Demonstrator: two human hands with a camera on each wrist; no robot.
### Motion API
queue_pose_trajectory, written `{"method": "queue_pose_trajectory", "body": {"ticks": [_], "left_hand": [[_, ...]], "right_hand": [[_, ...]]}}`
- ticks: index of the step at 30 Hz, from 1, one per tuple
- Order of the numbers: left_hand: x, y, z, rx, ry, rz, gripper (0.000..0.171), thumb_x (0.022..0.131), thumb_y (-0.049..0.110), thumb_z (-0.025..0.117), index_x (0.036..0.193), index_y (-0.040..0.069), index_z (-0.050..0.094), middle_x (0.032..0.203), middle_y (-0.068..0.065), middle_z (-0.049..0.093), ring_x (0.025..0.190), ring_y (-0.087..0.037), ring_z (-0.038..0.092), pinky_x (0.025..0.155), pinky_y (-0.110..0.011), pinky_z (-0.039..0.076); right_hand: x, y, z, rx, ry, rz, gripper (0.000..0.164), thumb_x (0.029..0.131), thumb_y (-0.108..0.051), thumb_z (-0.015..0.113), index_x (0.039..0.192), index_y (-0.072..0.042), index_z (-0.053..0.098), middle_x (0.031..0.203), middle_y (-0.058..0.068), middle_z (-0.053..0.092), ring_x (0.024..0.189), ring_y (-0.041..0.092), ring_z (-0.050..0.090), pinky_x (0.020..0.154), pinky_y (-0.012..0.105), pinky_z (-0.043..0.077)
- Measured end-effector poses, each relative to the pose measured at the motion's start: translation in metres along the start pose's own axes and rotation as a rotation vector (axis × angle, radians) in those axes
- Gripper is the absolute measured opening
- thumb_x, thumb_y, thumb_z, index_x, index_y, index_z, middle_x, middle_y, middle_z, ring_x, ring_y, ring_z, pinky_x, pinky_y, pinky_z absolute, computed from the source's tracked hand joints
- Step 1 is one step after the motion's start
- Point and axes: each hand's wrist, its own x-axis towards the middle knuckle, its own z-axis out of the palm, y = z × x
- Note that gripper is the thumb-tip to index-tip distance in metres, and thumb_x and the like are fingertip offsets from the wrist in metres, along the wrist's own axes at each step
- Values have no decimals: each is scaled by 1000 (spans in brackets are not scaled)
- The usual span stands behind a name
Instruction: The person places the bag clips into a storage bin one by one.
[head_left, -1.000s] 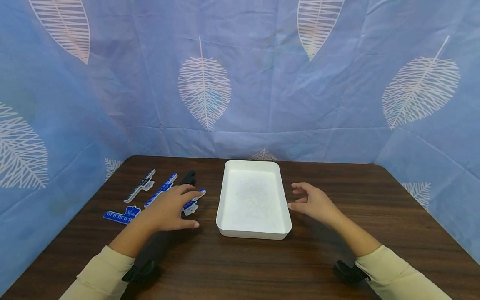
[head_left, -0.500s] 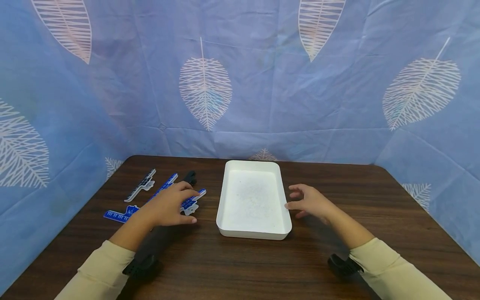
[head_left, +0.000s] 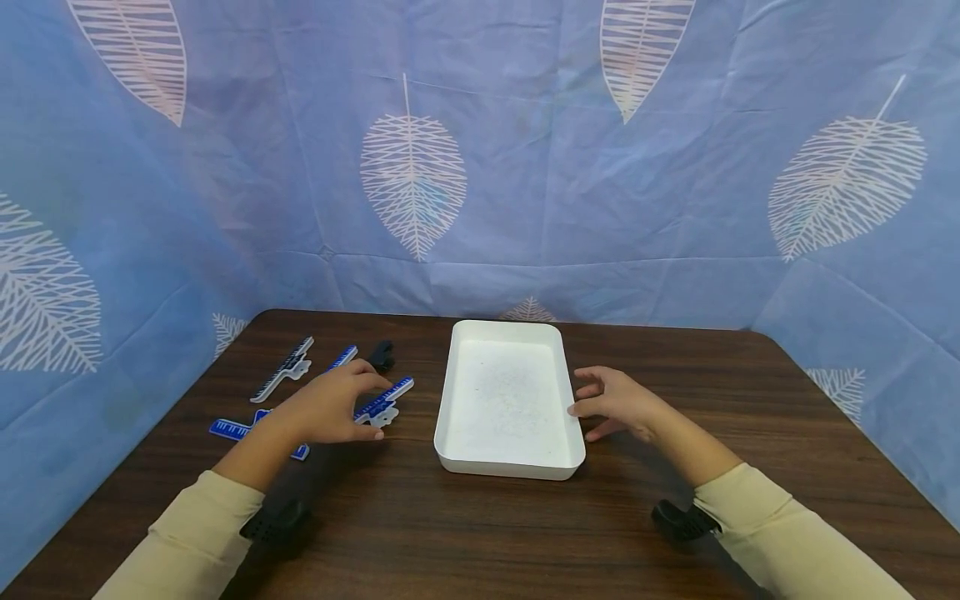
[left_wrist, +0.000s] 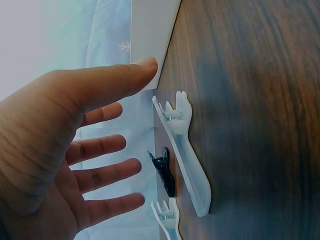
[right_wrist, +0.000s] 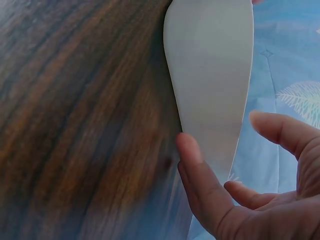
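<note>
My left hand (head_left: pixel 330 406) is over a group of long sheet-music clips with keyboard prints, its fingers spread and holding nothing. Closest to its fingertips lies a blue and white clip (head_left: pixel 390 397), its side turned up in the left wrist view as a pale clip (left_wrist: pixel 192 170). Another blue clip (head_left: pixel 343 357) is partly hidden behind the hand, and one more blue clip (head_left: pixel 229 429) pokes out beyond the wrist. At the white tray's (head_left: pixel 510 467) right side, my right hand (head_left: pixel 622 406) has relaxed fingers at the outer wall, thumb near the rim.
A clear clip with a black keyboard print (head_left: pixel 283 369) lies at the far left. A small black clip (head_left: pixel 382 357) is behind the left hand. The dark wooden table (head_left: pixel 465 533) backs onto a blue leaf-patterned cloth (head_left: pixel 525 167).
My left hand has moved slightly back and left, uncovering more of the nearest blue clip. My right hand has moved left, up to the tray's side. The tray stays put.
</note>
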Motion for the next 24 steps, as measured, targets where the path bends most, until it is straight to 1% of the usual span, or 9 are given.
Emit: {"method": "queue_pose_trajectory", "body": {"ticks": [7, 11, 15, 18, 24], "left_hand": [[3, -5, 0, 0, -45, -28, 65, 62, 45, 76, 118, 18, 57, 119, -5, 49, 104, -24, 51, 86, -46, 41], [6, -6, 1, 6, -75, -52, 65, 61, 44, 77, 118, 20, 57, 119, -4, 50, 104, -24, 51, 86, -47, 41], [11, -6, 2, 28, -119, -82, 65, 60, 41, 78, 118, 22, 56, 117, -4, 51, 101, -23, 52, 85, -47, 41], [13, -6, 2, 45, -151, -77, 66, 61, 38, 78, 120, 21, 55, 118, -5, 51, 103, -24, 51, 86, -48, 40], [15, -7, 3, 36, -208, -65, 66, 64, 31, 78, 123, 18, 52, 122, -7, 50, 110, -28, 46, 87, -51, 38]], "right_hand": [[4, -1, 0, 77, -36, 27, 79, 78, -5, 62, 140, -3, 12, 129, 30, 29, 98, 33, 53, 67, 47, 49], [7, -2, 0, 98, -45, 41, 80, 77, -3, 62, 140, -5, 11, 129, 30, 29, 97, 33, 54, 67, 47, 49], [9, -2, 0, 116, -55, 52, 82, 76, -1, 62, 140, -7, 11, 127, 30, 31, 94, 33, 55, 67, 47, 49], [10, -3, 0, 136, -72, 55, 83, 76, 1, 62, 140, -7, 10, 125, 30, 32, 94, 34, 56, 67, 48, 49], [11, -1, 1, 180, -104, 57, 85, 74, 7, 60, 141, -10, 9, 124, 31, 34, 97, 37, 54, 67, 50, 48]]}}
